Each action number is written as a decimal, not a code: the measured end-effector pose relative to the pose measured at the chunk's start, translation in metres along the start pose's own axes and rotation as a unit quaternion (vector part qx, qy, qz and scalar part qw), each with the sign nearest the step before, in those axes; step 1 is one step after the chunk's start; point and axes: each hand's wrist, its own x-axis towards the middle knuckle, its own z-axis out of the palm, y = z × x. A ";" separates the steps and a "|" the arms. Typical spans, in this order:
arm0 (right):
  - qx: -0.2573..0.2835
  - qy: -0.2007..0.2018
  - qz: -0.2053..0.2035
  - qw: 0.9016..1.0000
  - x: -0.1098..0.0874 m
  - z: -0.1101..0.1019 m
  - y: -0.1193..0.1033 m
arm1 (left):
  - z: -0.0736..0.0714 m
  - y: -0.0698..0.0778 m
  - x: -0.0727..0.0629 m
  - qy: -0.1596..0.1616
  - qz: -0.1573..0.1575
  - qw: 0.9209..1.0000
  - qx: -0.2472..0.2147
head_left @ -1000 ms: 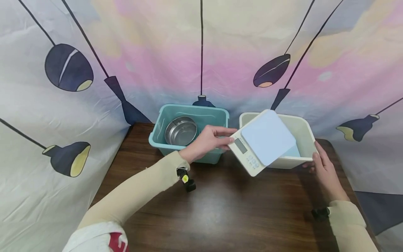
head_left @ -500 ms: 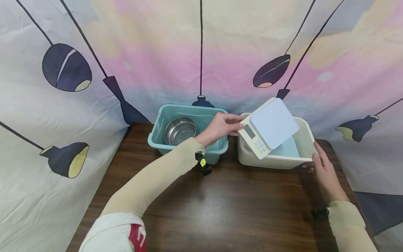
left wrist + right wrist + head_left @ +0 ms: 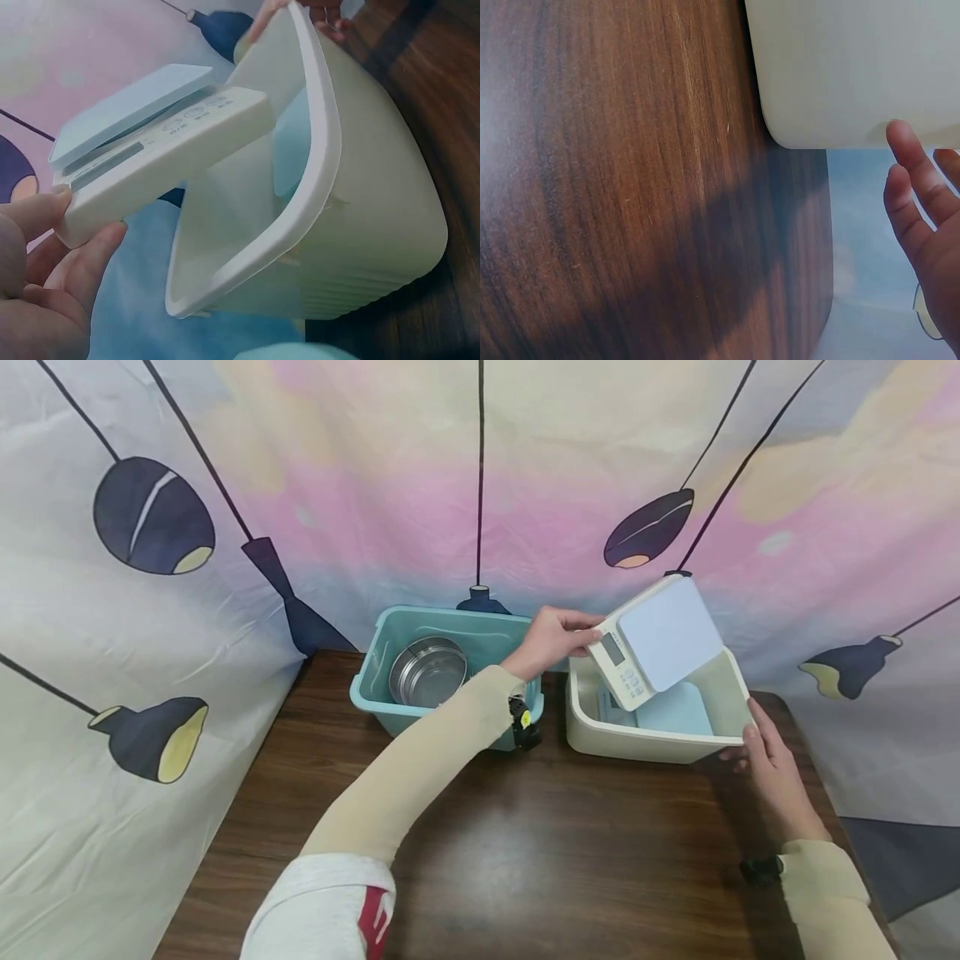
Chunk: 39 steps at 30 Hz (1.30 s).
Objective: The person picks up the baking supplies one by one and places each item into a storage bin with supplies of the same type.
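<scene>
My left hand (image 3: 551, 639) pinches one corner of a white kitchen scale (image 3: 670, 631) with a pale blue-grey platform, thumb above and fingers below. The scale hangs tilted over the white bin (image 3: 652, 745); its display and buttons face me. In the left wrist view, the scale (image 3: 169, 150) is above the bin's opening. Inside the bin lies a flat light-blue object (image 3: 678, 714), partly hidden by the scale. My right hand (image 3: 776, 768) touches the bin's right end. In the right wrist view, the fingers (image 3: 915, 161) are fairly straight against or near the outer wall.
A teal bin (image 3: 367, 693) stands left of the white one, with round metal sieves or pans (image 3: 429, 672) inside. Both sit at the back of a dark wooden table (image 3: 525, 852), close to a patterned cloth backdrop (image 3: 375, 468).
My left hand has carried the scale to the right and farther back, up over the white bin. More of the light-blue object in the bin shows. The right hand has stayed in place.
</scene>
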 end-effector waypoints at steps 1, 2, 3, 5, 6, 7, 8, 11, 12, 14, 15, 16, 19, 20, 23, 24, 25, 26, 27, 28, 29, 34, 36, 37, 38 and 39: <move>0.000 0.000 -0.002 1.000 0.000 0.000 0.000 | 0.002 0.000 0.002 0.001 0.000 1.000 0.002; -0.001 0.000 -0.003 1.000 0.000 0.000 -0.001 | 0.004 -0.001 0.004 0.001 -0.001 1.000 0.005; -0.002 0.001 -0.004 1.000 0.000 0.000 -0.001 | 0.006 -0.002 0.006 0.002 -0.003 1.000 0.005; -0.006 0.000 -0.003 1.000 0.000 0.000 -0.001 | 0.011 -0.005 0.009 0.004 -0.005 1.000 0.004; -0.007 0.000 -0.002 1.000 0.000 0.000 -0.001 | 0.014 -0.007 0.010 0.006 -0.007 1.000 0.004; -0.006 0.000 0.000 1.000 0.000 0.000 0.000 | 0.016 -0.009 0.012 0.009 -0.008 1.000 0.007; -0.005 -0.001 0.003 1.000 0.000 0.000 0.000 | 0.018 -0.011 0.013 0.010 -0.008 1.000 0.009; -0.003 0.000 0.010 1.000 0.000 0.000 0.002 | 0.024 -0.016 0.015 0.012 -0.004 1.000 0.027; -0.003 0.001 0.011 1.000 0.000 0.000 0.002 | 0.026 -0.017 0.015 0.012 -0.003 0.999 0.034; -0.005 0.000 0.012 1.000 0.000 0.000 0.003 | 0.029 -0.019 0.014 0.007 -0.001 0.999 0.048; -0.005 0.000 0.012 1.000 0.001 -0.001 0.003 | 0.031 -0.020 0.015 0.005 -0.001 0.999 0.054; -0.006 -0.001 0.013 1.000 0.001 -0.001 0.003 | 0.033 -0.021 0.015 0.003 -0.001 0.998 0.061; -0.005 -0.002 0.014 1.000 0.001 -0.001 0.003 | 0.038 -0.022 0.016 -0.009 -0.003 0.996 0.083; -0.003 -0.003 0.015 1.000 0.001 -0.001 0.003 | 0.039 -0.023 0.016 -0.012 -0.006 0.996 0.089; -0.002 -0.002 0.011 1.000 0.000 0.000 0.003 | 0.043 -0.024 0.016 -0.022 -0.014 0.993 0.115; -0.001 -0.001 0.009 1.000 0.000 0.000 0.003 | 0.044 -0.024 0.015 -0.028 -0.014 0.992 0.121; 0.001 0.000 0.006 1.000 0.000 0.001 0.003 | 0.045 -0.025 0.014 -0.033 -0.015 0.992 0.125; 0.003 0.001 0.005 1.000 0.001 0.001 0.004 | 0.045 -0.025 0.014 -0.039 -0.017 0.992 0.123; 0.004 0.001 0.005 1.000 0.001 0.002 0.004 | 0.047 -0.026 0.014 -0.043 -0.017 0.991 0.124; 0.006 0.002 0.003 1.000 0.001 0.002 0.005 | 0.048 -0.028 0.014 -0.047 -0.016 0.991 0.122; 0.007 0.004 0.003 1.000 0.001 0.002 0.005 | 0.049 -0.028 0.014 -0.049 -0.016 0.992 0.119; 0.001 0.008 -0.001 1.000 0.002 0.000 0.007 | 0.055 -0.028 0.017 -0.050 -0.014 0.991 0.125; 0.003 0.006 0.001 1.000 0.002 0.000 0.006 | 0.055 -0.027 0.018 -0.055 -0.015 0.990 0.130; 0.005 0.005 0.002 1.000 0.002 0.000 0.006 | 0.056 -0.027 0.019 -0.058 -0.014 0.990 0.131; 0.006 0.005 0.003 1.000 0.002 0.001 0.005 | 0.056 -0.027 0.019 -0.061 -0.015 0.989 0.133; 0.009 0.004 0.004 1.000 0.002 0.001 0.005 | 0.056 -0.028 0.020 -0.063 -0.015 0.989 0.134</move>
